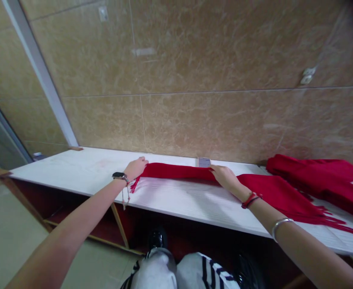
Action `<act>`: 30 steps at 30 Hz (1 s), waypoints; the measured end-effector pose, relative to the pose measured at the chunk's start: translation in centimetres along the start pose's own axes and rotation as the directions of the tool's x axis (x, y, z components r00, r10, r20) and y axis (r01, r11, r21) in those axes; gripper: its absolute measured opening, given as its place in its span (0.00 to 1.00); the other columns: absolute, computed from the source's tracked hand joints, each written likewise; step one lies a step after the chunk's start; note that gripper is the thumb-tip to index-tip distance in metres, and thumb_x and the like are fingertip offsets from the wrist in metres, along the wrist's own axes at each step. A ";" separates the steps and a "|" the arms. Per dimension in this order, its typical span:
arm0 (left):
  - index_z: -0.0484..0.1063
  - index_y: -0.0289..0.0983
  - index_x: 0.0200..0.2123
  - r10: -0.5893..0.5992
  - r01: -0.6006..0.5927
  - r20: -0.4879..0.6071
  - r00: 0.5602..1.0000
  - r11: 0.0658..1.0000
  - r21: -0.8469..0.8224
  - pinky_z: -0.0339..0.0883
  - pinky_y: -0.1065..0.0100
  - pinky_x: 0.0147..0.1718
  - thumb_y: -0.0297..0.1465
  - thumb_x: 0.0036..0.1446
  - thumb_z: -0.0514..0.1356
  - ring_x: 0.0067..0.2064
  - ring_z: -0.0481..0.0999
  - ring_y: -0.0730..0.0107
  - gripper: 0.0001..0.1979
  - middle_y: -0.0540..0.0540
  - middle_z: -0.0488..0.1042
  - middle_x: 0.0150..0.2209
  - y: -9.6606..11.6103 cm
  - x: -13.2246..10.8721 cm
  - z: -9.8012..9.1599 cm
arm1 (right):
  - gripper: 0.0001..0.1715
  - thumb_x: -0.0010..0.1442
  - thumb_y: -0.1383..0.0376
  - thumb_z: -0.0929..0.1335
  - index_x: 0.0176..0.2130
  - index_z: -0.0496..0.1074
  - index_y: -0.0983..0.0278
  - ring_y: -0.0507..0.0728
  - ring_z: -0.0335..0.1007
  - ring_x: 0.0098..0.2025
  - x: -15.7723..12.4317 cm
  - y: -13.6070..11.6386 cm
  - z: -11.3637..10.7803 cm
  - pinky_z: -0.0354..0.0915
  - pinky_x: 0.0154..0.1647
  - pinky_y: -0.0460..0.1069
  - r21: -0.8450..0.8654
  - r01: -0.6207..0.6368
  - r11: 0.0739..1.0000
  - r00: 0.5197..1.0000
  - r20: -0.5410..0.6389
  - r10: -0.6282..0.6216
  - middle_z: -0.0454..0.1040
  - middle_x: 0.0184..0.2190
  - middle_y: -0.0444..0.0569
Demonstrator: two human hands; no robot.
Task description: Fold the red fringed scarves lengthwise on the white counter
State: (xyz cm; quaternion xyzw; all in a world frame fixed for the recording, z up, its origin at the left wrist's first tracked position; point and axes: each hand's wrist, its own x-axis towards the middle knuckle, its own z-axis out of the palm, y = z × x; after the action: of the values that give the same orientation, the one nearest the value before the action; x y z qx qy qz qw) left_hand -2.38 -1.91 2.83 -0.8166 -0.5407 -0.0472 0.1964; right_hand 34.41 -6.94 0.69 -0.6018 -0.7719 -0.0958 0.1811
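Left arm (82,226) is stretched forward from lower left, right arm (305,243) from lower right; both are bared and angled inward. Left hand (134,168) is held back-up, fingers (143,161) curled into a pinch. Right hand (227,178) is pinched likewise, pointed forward and leftward, well apart from the left.

A person's left hand (136,167) and right hand (225,176) hold a red fringed cloth (176,171), drawn into a narrow strip between them, on a white counter (176,198). A second red cloth (315,174) lies to the right, near a marbled tan wall (209,120).
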 end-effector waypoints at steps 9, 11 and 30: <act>0.71 0.34 0.38 0.043 -0.043 -0.135 0.990 0.999 0.002 0.64 0.70 0.42 0.18 0.55 0.47 0.41 0.72 0.68 0.15 0.42 0.71 0.38 -1.2 4.6 -4.8 | 0.17 0.62 0.68 0.57 0.43 0.71 0.67 0.57 0.73 0.39 1.7 3.1 -4.0 0.62 0.37 0.46 -0.139 -0.055 0.989 0.996 -0.074 0.045 0.76 0.39 0.56; 0.71 0.33 0.40 0.024 -0.026 -0.197 0.980 1.000 -0.009 0.64 0.70 0.43 0.18 0.55 0.46 0.42 0.72 0.67 0.16 0.41 0.71 0.39 -1.3 5.1 -5.4 | 0.17 0.62 0.68 0.56 0.43 0.71 0.67 0.58 0.73 0.39 1.7 3.6 -4.6 0.62 0.36 0.46 -0.153 -0.075 0.985 0.992 -0.116 0.057 0.76 0.38 0.56; 0.67 0.38 0.50 0.179 -0.178 -0.129 0.975 0.984 0.024 0.55 0.64 0.53 0.20 0.56 0.45 0.53 0.65 0.64 0.22 0.44 0.65 0.55 -4.1 6.2 -5.7 | 0.19 0.63 0.67 0.55 0.47 0.69 0.65 0.57 0.72 0.43 -2.3 2.4 -0.2 0.65 0.42 0.48 0.071 0.128 0.989 0.986 -0.120 -0.119 0.75 0.43 0.54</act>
State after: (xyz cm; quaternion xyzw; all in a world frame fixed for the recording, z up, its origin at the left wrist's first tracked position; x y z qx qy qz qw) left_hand -2.75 2.74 10.96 -0.8558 -0.4514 -0.0792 0.2399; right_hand 37.24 -8.41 -0.22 -0.5386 -0.7991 -0.1114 0.2426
